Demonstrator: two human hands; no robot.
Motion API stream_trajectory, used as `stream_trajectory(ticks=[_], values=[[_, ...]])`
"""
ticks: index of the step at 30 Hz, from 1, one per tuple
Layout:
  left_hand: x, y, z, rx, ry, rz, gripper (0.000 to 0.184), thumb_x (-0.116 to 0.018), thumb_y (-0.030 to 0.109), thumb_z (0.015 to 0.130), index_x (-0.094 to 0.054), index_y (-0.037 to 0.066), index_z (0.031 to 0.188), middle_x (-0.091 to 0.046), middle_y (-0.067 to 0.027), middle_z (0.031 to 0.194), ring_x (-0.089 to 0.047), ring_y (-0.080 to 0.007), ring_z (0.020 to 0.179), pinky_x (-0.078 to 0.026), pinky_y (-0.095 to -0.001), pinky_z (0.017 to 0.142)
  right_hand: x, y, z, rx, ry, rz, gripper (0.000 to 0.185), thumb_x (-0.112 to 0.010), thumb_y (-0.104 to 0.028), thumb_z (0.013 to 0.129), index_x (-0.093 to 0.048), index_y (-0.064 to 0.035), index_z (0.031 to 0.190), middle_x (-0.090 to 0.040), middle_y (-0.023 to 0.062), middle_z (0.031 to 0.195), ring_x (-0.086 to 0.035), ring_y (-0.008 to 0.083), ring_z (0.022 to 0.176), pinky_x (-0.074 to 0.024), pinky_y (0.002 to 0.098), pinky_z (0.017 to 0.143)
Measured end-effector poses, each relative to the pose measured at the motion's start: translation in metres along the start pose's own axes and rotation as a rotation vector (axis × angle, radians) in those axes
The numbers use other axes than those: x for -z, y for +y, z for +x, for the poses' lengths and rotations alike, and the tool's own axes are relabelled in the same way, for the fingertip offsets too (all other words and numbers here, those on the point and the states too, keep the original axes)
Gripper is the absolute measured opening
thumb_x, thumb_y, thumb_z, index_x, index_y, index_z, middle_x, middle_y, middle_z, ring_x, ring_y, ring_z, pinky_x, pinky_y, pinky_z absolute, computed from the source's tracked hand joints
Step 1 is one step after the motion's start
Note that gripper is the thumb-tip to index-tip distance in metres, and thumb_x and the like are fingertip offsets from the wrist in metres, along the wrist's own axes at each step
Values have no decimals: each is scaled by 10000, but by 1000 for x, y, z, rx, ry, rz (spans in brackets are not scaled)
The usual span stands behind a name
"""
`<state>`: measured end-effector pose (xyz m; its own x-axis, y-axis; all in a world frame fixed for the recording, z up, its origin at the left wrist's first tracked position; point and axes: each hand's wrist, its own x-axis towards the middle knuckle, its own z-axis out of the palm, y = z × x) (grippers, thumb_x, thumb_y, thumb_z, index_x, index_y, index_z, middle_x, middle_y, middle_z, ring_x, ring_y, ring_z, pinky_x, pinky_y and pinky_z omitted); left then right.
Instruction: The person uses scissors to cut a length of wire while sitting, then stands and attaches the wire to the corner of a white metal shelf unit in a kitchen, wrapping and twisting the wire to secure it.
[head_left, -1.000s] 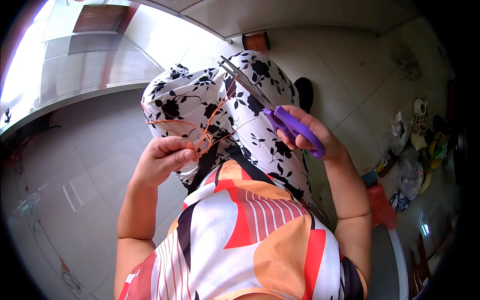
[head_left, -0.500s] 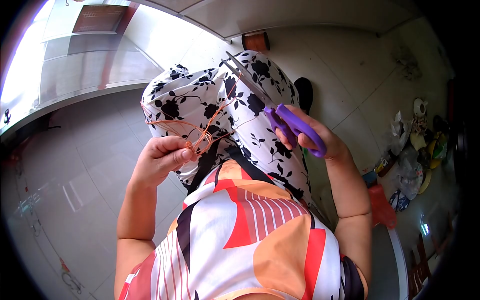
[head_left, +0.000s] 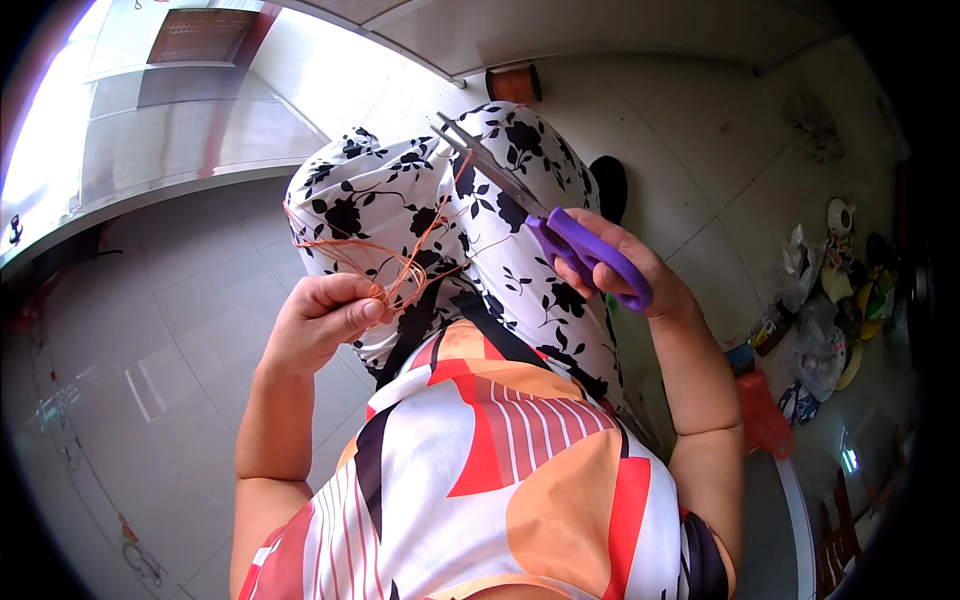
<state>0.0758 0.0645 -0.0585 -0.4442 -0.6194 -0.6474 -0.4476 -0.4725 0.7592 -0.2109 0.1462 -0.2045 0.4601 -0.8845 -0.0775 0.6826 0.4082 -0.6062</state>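
Between the thumb and fingers of my left hand (head_left: pixel 335 312) is a knotted bunch of thin orange cord (head_left: pixel 408 275). Its loops and strands spread over my lap, and one strand rises toward the scissor blades. My right hand (head_left: pixel 635 265) is closed around the purple handles of a pair of scissors (head_left: pixel 530 205). The blades point up and left over my knees, slightly apart at the tips, with the strand's upper end at them. Whether the strand lies between the blades or just behind them I cannot tell.
An orange spool (head_left: pixel 514 83) lies on the tiled floor beyond my knees. A glossy cabinet (head_left: pixel 200 130) stands at the left. Plastic bags (head_left: pixel 818 345) and a red bag (head_left: pixel 765 410) lie among clutter at the right. A dark shoe (head_left: pixel 608 188) shows beside my leg.
The scissors have shifted slightly left and their blades have come closer together. The strand's upper end has moved a little left too. My left hand is almost still.
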Motion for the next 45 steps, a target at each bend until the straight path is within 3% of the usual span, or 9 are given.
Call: stream_trajectory(ticks=[10,13,18,25,29,31,39,41,45], values=[[9,-1,-6,2,14,25,137,-619,106,828,-628,-31,819,-587,1,674,-460,-44,566,-359,-194,493,18,-2,-28,277,557,-5,577,-650,-394,781,-471,29,1130,-493,13,623,-449,72,459,-348,180,430],[2,-3,0,-253,121,363,129,-602,77,835,-614,-48,809,-601,-14,679,-494,-53,592,-401,-200,526,70,16,-58,320,986,-216,248,-582,-231,856,-538,-53,1022,-485,0,626,-460,75,495,-358,192,435],[-1,17,7,-261,108,380,120,-587,67,843,-603,-52,846,-617,-29,719,-519,-57,620,-435,-199,568,203,142,-158,-589,1643,-1322,389,-578,-387,804,-566,-59,1014,-633,136,888,-612,307,797,-471,405,685],[-12,38,10,-293,73,263,125,-588,91,846,-613,-30,859,-605,-5,734,-482,-39,627,-406,-191,559,212,179,-183,-1122,1217,-1421,320,-479,-220,854,-554,-70,1127,-557,176,1126,-549,319,1010,-447,397,812],[-26,45,21,-372,36,453,101,-591,72,826,-620,-22,847,-600,-15,700,-503,-56,608,-414,-203,554,12,9,-32,417,820,-1112,369,-601,-75,804,-541,-79,1168,-519,143,1186,-611,195,870,-512,261,692],[-35,49,26,-502,3,576,99,-595,71,821,-619,-21,847,-598,-26,688,-515,-62,613,-422,-207,562,-61,-23,6,705,349,-955,438,-626,-122,795,-495,-92,1212,-452,144,1272,-627,180,773,-511,253,647],[-36,72,16,-543,89,41,190,-533,138,890,-624,-24,929,-637,-53,764,-521,-61,513,-387,-174,445,-109,-72,14,580,342,-1194,138,-603,-165,792,-625,-30,812,-628,128,770,-612,266,695,-480,345,615],[-35,75,18,-548,-6,-149,220,-491,156,909,-606,-31,921,-629,-101,780,-486,-72,446,-300,-159,360,-92,-79,1,683,627,-1403,147,-589,-182,802,-632,-43,817,-630,129,801,-615,275,714,-479,349,615],[-34,77,15,-592,-236,-222,246,-507,191,908,-614,-31,921,-565,-45,666,-437,-42,469,-287,-164,406,-46,-110,-28,233,1285,-1889,190,-588,-208,806,-642,-65,919,-626,125,898,-622,292,759,-492,366,652]])
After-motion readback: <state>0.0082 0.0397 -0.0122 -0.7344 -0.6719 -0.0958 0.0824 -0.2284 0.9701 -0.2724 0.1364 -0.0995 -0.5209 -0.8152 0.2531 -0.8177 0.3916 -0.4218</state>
